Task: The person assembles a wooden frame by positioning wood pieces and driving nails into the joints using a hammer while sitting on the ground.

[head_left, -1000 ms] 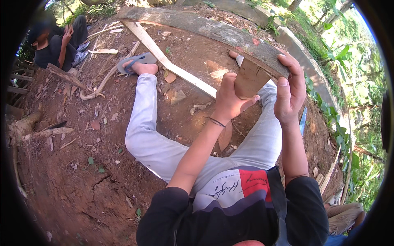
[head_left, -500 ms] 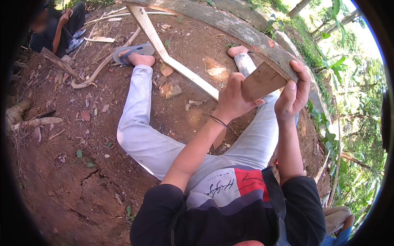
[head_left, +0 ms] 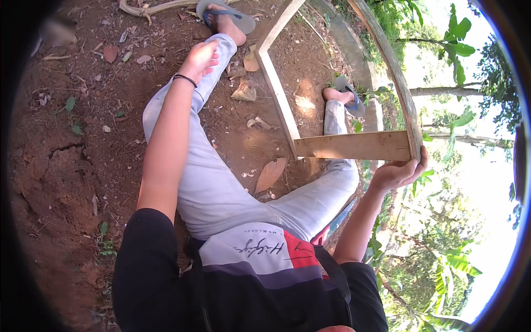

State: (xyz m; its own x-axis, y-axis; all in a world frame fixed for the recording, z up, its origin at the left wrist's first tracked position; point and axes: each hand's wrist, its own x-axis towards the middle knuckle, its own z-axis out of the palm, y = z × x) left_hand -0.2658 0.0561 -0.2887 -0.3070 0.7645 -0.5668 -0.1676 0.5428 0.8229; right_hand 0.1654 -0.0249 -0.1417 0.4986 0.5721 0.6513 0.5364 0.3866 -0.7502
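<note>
At the right, my right hand (head_left: 399, 172) is closed around the corner of a wooden frame. There the end of a long weathered plank (head_left: 399, 72) meets a short crosspiece board (head_left: 354, 146). A paler wooden strip (head_left: 278, 99) joins the crosspiece's other end and runs away from me with a bend in it. My left hand (head_left: 203, 60) is off the frame, over my left shin, holding nothing visible. Its fingers are loosely bent and a little apart. Whether it touches the jeans (head_left: 193, 155) I cannot tell.
My sandalled feet rest apart on brown soil (head_left: 83, 182) strewn with wood chips and dry leaves. A large brown leaf (head_left: 271, 175) lies between my legs. Beyond the plank runs a low stone edging (head_left: 354, 55), with green plants (head_left: 456, 47) to the right. A curved branch (head_left: 160, 6) lies at the far left.
My left hand has let go of the board and swung left to above my shin. The frame is tilted differently, showing the crosspiece lengthwise; my right hand still holds its corner. My view has shifted.
</note>
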